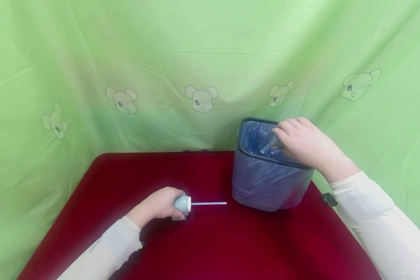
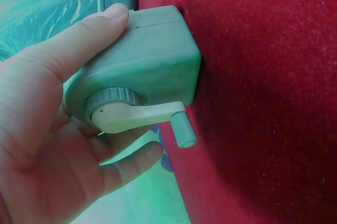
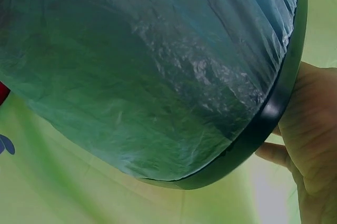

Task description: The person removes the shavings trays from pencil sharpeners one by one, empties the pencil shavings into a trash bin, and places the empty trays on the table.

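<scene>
Red desk (image 1: 203, 249) beneath, my left hand (image 1: 163, 203) clasps the sharpener (image 2: 152, 60), likely to steady it, while my right hand (image 1: 299, 142), over the far-right-corner bin (image 1: 267, 186), hides its grip.

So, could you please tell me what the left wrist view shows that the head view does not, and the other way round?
Only the left wrist view shows the crank and its green knob.

Only the head view shows the right hand at the mouth of the bin, the dark rim there, and the bear faces printed on the curtain.

Both show the left hand holding the sharpener, the pencil, the plastic bin liner and the red tabletop.
</scene>
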`<state>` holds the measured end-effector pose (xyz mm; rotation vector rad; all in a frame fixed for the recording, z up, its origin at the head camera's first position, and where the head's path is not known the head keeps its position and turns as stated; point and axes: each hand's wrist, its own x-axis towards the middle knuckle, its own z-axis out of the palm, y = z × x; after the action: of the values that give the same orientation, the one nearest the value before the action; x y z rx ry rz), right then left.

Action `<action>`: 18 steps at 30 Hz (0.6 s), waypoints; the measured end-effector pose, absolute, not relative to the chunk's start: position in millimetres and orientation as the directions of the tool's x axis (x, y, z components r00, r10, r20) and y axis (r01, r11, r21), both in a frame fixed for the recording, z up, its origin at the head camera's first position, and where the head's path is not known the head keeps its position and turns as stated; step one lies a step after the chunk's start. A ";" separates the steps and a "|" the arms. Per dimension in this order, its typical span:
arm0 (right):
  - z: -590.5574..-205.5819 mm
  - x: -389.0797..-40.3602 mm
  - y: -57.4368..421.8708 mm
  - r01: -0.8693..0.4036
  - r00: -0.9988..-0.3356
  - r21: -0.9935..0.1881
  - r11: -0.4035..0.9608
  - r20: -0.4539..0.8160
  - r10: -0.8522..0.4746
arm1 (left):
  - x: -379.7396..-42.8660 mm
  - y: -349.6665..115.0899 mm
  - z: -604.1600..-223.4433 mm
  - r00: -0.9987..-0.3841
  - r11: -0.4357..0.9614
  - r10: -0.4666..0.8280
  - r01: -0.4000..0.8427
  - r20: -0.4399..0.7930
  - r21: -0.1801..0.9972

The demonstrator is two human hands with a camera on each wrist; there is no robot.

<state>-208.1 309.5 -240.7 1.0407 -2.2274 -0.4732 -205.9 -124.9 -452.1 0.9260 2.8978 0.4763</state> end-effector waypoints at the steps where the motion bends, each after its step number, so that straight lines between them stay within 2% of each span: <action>1: -240.4 -208.2 309.5 -0.555 -0.488 0.554 0.621 0.388 -0.782 | -206.1 -125.0 -452.3 -0.817 0.772 0.575 0.557 0.034 0.306; 18: -239.2 -211.0 310.5 -0.554 -0.467 0.596 0.581 0.356 -0.810 | -209.0 -125.1 -454.9 -0.817 0.773 0.575 0.557 0.035 0.304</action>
<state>-211.0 310.5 -239.2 1.0800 -2.1923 -0.5367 -209.0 -125.1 -454.9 0.9275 2.9006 0.4686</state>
